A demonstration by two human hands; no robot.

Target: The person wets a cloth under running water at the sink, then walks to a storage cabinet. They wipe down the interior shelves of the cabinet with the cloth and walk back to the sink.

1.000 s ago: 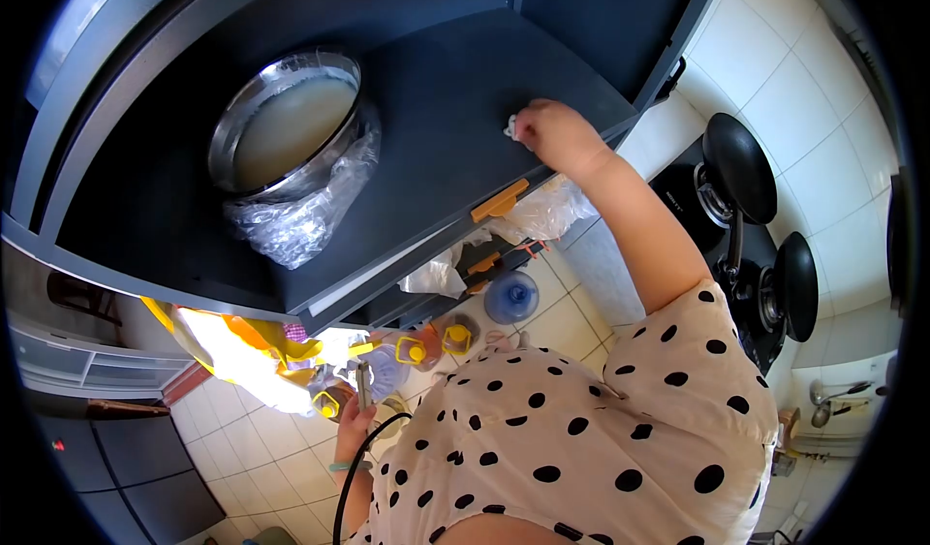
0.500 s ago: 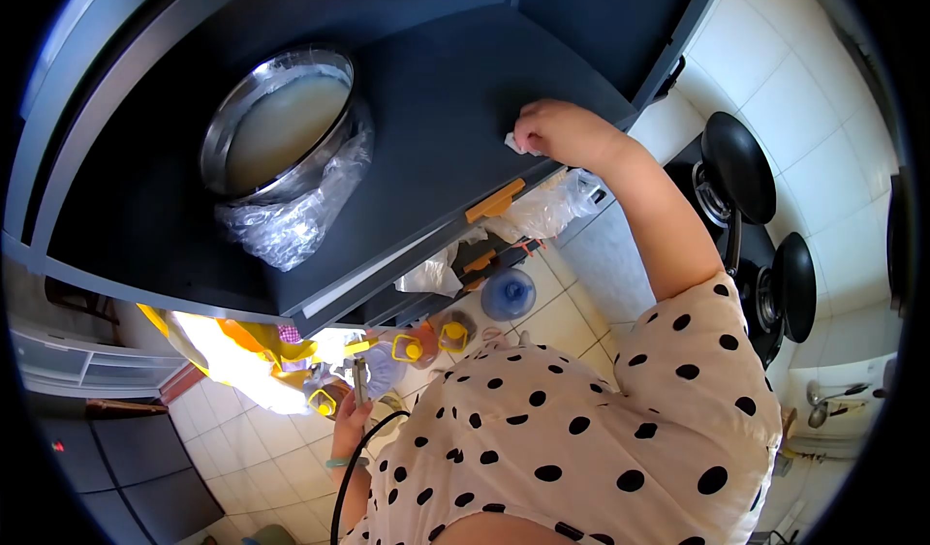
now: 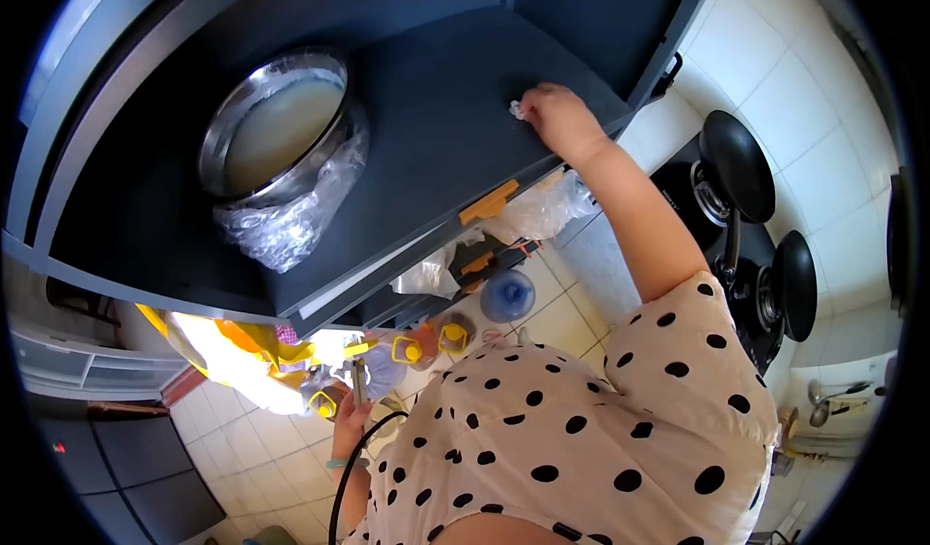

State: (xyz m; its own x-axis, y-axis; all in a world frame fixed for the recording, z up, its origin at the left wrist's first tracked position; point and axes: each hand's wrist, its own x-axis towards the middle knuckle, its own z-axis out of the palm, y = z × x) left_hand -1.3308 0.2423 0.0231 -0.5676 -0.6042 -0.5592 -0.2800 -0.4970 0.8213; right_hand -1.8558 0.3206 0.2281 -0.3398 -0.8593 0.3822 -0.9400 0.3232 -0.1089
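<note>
My right hand (image 3: 560,122) is closed on a crumpled white tissue (image 3: 515,110), which it holds against the dark shelf (image 3: 436,109) near its right end. At the other end of the shelf sits a steel bowl (image 3: 329,124) of cloudy pale liquid, with clear plastic film (image 3: 291,220) bunched around its side. Down at my waist, my left hand (image 3: 349,427) grips a slim grey bar-like thing (image 3: 359,382) whose kind I cannot make out. Close by this hand, a black cable (image 3: 354,467) curves past.
Below the shelf are wooden clips (image 3: 489,202), a plastic bag (image 3: 542,211), a blue water jug (image 3: 508,296) and several bottles with yellow caps and handles (image 3: 407,349). Two black pans (image 3: 738,167) rest on the stove at right. A yellow bag (image 3: 228,351) stands at lower left.
My right hand has slid a short way farther back over the shelf with the tissue. The left hand stays in place.
</note>
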